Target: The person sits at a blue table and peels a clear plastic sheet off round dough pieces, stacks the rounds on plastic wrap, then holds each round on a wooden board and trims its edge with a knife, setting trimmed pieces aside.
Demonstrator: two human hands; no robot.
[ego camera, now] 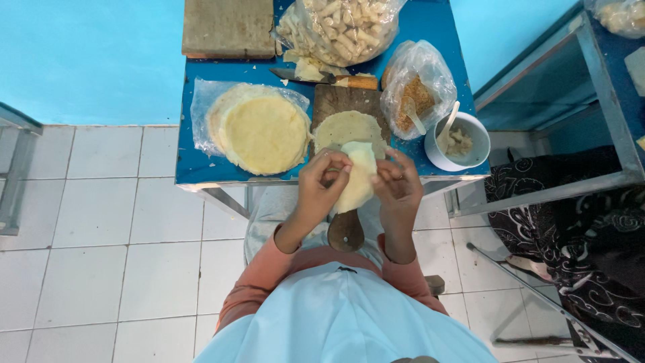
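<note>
On the small blue worktop (201, 168), a white round bowl (459, 142) at the right edge holds a pale chunky filling with a spoon standing in it. Just beside it, a clear plastic bag (418, 86) holds brown crumbs and a white plastic spoon. At the far edge a larger clear bag (339, 28) is stuffed with pale finished rolls. On the left, an opened plastic sheet carries a stack of round pale-yellow wrappers (262, 134). A wooden paddle-shaped cutting board (334, 101) lies in the middle with one flat wrapper (342, 128) on it; a knife with a wooden handle (336, 80) lies behind the board.

Both forearms, in salmon sleeves, reach forward from the body and meet over the near end of the board. The left hand (321, 185) and right hand (398, 185) are curled, fingers pinched onto the sides of a pale folded wrapper (358, 176), held between them just above the board's handle.
</note>
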